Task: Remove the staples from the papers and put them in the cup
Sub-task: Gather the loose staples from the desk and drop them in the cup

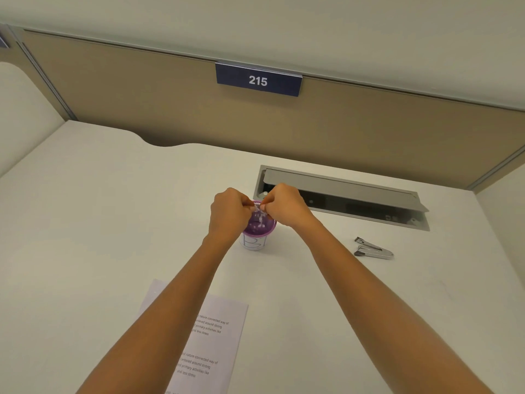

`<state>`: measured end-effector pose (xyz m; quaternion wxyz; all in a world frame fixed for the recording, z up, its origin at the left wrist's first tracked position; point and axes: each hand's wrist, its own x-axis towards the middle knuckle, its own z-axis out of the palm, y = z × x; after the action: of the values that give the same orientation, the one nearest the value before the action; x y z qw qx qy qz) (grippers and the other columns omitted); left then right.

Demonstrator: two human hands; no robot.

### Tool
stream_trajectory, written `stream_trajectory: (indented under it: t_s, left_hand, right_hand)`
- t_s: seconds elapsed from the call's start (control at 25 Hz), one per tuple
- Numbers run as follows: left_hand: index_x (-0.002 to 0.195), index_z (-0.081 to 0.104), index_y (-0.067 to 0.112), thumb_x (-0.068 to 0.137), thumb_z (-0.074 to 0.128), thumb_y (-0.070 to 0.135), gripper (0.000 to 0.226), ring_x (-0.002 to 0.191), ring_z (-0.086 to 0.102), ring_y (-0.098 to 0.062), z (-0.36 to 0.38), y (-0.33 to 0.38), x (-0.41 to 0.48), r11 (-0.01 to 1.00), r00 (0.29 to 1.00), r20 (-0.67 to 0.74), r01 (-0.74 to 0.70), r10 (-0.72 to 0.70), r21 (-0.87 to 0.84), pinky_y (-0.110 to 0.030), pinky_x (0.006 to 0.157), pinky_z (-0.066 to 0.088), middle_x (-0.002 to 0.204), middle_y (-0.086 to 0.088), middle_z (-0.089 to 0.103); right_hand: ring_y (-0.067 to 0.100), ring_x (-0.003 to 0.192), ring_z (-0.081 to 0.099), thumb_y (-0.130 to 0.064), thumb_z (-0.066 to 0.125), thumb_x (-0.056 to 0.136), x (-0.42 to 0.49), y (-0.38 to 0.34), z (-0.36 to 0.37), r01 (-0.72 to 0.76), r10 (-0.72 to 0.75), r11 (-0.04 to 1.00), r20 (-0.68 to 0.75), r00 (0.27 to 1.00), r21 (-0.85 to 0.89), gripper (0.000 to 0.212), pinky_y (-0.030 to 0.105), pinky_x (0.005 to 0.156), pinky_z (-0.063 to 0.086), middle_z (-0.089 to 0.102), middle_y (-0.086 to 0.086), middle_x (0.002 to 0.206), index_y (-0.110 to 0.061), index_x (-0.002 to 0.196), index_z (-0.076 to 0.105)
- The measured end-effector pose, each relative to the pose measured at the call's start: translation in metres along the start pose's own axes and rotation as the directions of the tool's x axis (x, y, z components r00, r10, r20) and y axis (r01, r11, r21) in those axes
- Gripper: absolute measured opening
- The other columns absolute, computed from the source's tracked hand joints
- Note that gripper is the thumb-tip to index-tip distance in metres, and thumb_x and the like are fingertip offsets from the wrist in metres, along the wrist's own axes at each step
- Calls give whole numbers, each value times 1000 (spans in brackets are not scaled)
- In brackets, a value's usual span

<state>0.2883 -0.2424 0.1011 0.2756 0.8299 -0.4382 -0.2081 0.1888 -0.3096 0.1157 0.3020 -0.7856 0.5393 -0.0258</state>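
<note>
A small cup with a purple inside and a white wall stands on the white desk. Both my hands hover over its mouth. My left hand and my right hand have curled fingers whose tips meet above the cup, pinching something tiny and pale, likely staples. Small pale bits show inside the cup. Printed papers lie near the front edge, partly hidden under my left forearm. A metal staple remover lies on the desk to the right of the cup.
An open grey cable tray is set into the desk just behind my right hand. A beige partition with a blue sign reading 215 closes off the back. The desk's rear edge curves at the left.
</note>
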Motion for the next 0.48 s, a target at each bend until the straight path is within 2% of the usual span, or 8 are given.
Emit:
stream_trajectory:
  t_s: [0.24, 0.48]
  left_hand:
    - [113, 71, 7, 93, 62, 19, 26, 99, 67, -30, 1, -1, -1, 998, 1000, 13, -24, 23, 61, -35, 85, 55, 114, -14, 71]
    - [98, 74, 8, 87, 68, 17, 15, 88, 68, -27, 1, -2, -4, 996, 995, -58, -81, 82, 26, -31, 75, 53, 101, -11, 74]
  right_hand:
    - [25, 97, 65, -20, 63, 91, -3, -7, 0, 31, -37, 994, -52, 998, -109, 27, 31, 84, 53, 68, 11, 113, -8, 116, 68]
    - [25, 98, 64, -22, 67, 88, -6, -12, 0, 68, -83, 986, -92, 992, -154, 27, 33, 90, 51, 67, 11, 112, -10, 113, 67]
